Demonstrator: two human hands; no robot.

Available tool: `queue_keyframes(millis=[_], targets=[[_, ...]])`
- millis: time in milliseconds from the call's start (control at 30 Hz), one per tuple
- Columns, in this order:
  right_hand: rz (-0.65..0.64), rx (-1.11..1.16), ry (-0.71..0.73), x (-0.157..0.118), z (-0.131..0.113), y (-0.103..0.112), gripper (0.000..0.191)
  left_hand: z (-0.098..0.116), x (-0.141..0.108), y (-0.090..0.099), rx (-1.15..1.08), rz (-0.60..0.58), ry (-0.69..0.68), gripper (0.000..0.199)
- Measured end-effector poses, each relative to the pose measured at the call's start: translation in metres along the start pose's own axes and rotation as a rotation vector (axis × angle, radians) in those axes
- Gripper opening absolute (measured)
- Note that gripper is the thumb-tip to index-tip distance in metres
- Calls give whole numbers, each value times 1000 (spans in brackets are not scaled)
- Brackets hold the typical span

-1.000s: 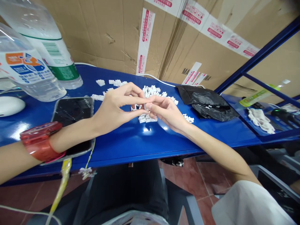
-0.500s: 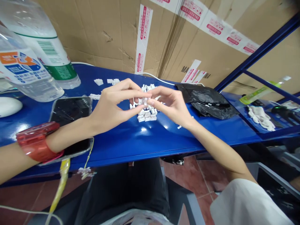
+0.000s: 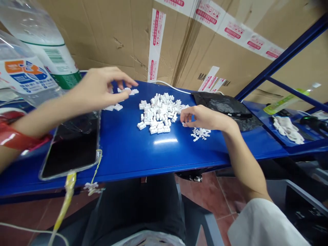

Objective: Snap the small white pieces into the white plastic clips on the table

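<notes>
My left hand (image 3: 102, 85) is over the white pieces (image 3: 118, 107) at the left back of the blue table, its fingers apart and nothing visible between them. Between my hands lies a large heap of white plastic pieces (image 3: 161, 109). At the heap's right edge is my right hand (image 3: 202, 118), thumb and fingers curled close together around something too small to make out. Just below that hand sits a small pile of thin white parts (image 3: 200, 134).
A phone (image 3: 74, 143) with a yellow-wrapped cable (image 3: 67, 194) and two plastic bottles (image 3: 28, 75) stand left. Black plastic bags (image 3: 225, 106) lie right, before a blue frame (image 3: 282, 53). Cardboard boxes (image 3: 115, 37) rise behind the blue table (image 3: 128, 150).
My hands have parted from above the heap. The left moved left toward the smaller group of pieces; the right moved right and down to the heap's edge, uncovering the heap.
</notes>
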State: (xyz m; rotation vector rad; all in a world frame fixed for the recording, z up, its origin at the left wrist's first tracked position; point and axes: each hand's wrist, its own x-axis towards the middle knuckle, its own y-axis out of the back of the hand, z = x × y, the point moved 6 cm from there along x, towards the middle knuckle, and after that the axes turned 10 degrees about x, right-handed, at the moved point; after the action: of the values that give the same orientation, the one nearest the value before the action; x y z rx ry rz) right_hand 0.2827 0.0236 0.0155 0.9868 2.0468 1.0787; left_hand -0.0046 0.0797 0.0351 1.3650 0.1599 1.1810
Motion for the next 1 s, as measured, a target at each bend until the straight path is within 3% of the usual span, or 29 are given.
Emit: queue_keyframes(millis=[100, 200, 300, 433, 600, 667, 767, 900, 1000], targets=[[41, 1, 13, -1, -8, 0, 8, -39, 5, -5, 89, -220, -75, 41], [106, 20, 52, -3, -16, 2, 12, -67, 3, -12, 205, -309, -43, 49], [142, 23, 82, -3, -21, 2, 9, -72, 0, -13, 305, -313, 51, 57], [138, -1, 75, 0, -22, -4, 11, -62, 0, -17, 344, -259, 107, 55], [161, 67, 143, 2, -28, -5, 2, -53, -4, -24, 251, -313, 200, 52], [204, 112, 173, 1, -31, -1, 8, -46, -6, -23, 190, -344, 214, 48], [277, 156, 194, 1, -33, 4, 14, -32, -5, -18, 79, -269, 244, 41], [349, 290, 212, 4, -31, 4, 8, -4, -4, -17, -47, -117, 133, 23], [400, 445, 277, 7, -30, 0, 9, 20, -7, -16, -157, -37, 16, 22]])
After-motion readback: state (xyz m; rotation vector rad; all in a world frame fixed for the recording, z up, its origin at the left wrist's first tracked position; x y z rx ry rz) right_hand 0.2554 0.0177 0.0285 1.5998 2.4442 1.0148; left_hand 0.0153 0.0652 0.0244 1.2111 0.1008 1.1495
